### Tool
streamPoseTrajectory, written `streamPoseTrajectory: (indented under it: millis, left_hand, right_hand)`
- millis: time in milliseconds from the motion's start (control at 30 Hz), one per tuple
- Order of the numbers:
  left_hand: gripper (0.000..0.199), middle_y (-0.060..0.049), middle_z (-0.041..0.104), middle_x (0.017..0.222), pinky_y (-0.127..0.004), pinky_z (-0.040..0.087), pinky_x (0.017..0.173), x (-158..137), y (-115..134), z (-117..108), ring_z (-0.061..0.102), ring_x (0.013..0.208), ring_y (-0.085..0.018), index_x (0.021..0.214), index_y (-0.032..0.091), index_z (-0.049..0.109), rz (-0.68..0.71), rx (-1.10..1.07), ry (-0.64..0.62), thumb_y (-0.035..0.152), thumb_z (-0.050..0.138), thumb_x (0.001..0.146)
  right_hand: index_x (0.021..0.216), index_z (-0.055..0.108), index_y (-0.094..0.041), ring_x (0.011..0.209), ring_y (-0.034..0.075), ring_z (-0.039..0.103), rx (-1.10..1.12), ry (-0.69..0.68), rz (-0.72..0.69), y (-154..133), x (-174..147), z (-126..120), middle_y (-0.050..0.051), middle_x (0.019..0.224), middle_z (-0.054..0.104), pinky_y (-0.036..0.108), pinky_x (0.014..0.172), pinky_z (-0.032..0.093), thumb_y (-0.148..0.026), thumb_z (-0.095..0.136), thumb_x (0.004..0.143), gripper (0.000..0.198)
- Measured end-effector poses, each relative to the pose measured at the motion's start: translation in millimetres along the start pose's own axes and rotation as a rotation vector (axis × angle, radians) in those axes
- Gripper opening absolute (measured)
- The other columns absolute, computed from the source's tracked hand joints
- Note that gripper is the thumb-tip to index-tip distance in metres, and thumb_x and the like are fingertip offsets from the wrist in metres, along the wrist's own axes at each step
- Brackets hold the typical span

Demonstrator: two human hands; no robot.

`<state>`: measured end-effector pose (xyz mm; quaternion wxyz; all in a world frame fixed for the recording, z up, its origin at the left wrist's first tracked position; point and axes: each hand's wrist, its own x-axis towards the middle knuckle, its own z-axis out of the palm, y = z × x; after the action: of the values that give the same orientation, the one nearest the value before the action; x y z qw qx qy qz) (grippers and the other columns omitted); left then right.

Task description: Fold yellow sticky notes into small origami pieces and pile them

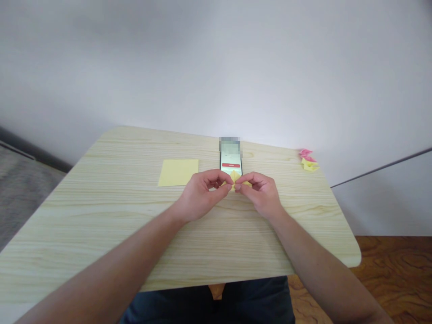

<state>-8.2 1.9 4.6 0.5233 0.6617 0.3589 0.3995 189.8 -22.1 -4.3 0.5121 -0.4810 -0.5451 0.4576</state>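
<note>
Yellow folded paper (234, 174) sits between the fingers of both hands, its tip poking just past them. On my feed, left hand (200, 192) and right hand (263, 192) each pinch it narrowly, thumb to forefinger, I judge for fine, even control. Phone (231, 159) just beyond the fingers, screen toward me, likely for easy reading. Yellow sheet (179, 172) left of them, flat on the table (222, 254); pink paper piece (306, 155) and yellow paper piece (309, 165) well right, presumably parked out of the way.
</note>
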Motion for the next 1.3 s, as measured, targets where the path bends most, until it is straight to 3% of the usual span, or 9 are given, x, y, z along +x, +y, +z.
streamPoseTrajectory:
  millis: [200,400,600,733,1000,1300]
  left_hand:
    - [0.012,-0.003,0.07,0.087,-0.027,0.046,0.072,0.2,-0.4,0.1,0.059,0.078,-0.014,0.09,0.016,0.073,0.003,-0.023,-0.01,0.028,0.07,0.088]
    - [0.011,-0.003,0.07,0.085,-0.027,0.046,0.07,0.8,0.0,0.4,0.059,0.075,-0.013,0.09,0.016,0.073,-0.021,-0.069,0.033,0.027,0.071,0.087]
    - [0.012,-0.002,0.069,0.083,-0.027,0.045,0.068,1.6,0.2,-0.7,0.058,0.073,-0.013,0.092,0.016,0.073,-0.032,-0.06,0.081,0.026,0.072,0.086]
    - [0.011,-0.001,0.067,0.08,-0.026,0.045,0.066,2.3,-0.3,-2.5,0.056,0.071,-0.012,0.092,0.016,0.072,-0.006,-0.069,0.097,0.025,0.072,0.086]
    - [0.014,-0.001,0.067,0.082,-0.025,0.048,0.064,4.5,-5.8,-3.6,0.058,0.069,-0.01,0.096,0.017,0.071,0.007,-0.169,0.082,0.028,0.073,0.087]
    - [0.014,-0.003,0.068,0.089,-0.025,0.05,0.066,3.8,-2.5,-0.6,0.058,0.072,-0.011,0.098,0.017,0.07,0.019,-0.179,0.076,0.029,0.07,0.091]
  right_hand:
    - [0.085,0.075,-0.02,0.066,0.013,0.068,0.076,-0.023,0.052,0.4,1.2,-1.9,0.0,0.074,0.075,0.025,0.061,0.052,-0.029,0.085,0.075,0.017]
    - [0.089,0.076,-0.019,0.07,0.015,0.073,0.15,-0.061,0.066,-1.1,1.8,-2.2,0.001,0.079,0.077,0.031,0.071,0.06,-0.029,0.082,0.079,0.015]
    - [0.108,0.071,-0.021,0.075,0.017,0.075,0.175,-0.119,0.014,0.6,2.9,-3.1,0.002,0.089,0.079,0.035,0.078,0.061,-0.03,0.077,0.085,0.025]
    - [0.12,0.066,-0.024,0.073,0.016,0.073,0.118,-0.131,-0.015,2.0,3.7,-7.3,0.0,0.082,0.077,0.035,0.076,0.058,-0.032,0.074,0.089,0.033]
    - [0.117,0.066,-0.024,0.072,0.018,0.073,0.132,-0.123,-0.031,1.6,4.8,-11.8,-0.001,0.078,0.076,0.038,0.081,0.058,-0.033,0.07,0.092,0.028]
    - [0.118,0.066,-0.024,0.069,0.015,0.071,0.152,-0.104,-0.04,0.4,3.3,-9.0,-0.002,0.076,0.074,0.033,0.075,0.058,-0.03,0.073,0.089,0.03]
